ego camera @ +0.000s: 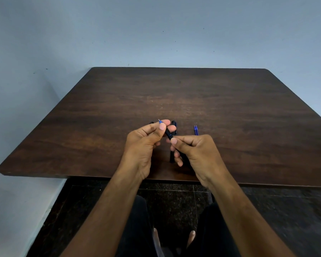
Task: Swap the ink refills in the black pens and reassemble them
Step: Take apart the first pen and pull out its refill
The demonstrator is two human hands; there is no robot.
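A black pen with a blue ring is held between both hands above the near middle of the dark wooden table. My left hand pinches its front end, where a blue tip with a metal point sticks out. My right hand grips the pen's rear barrel. Behind my fingers a second black pen part lies on the table, and another black piece peeks out at the left. Two blue ink refills lie side by side to the right, partly hidden by my right hand.
The table stands against a pale blue wall. Its front edge runs just below my wrists. Below it I see dark stone floor, my dark trousers and my bare feet.
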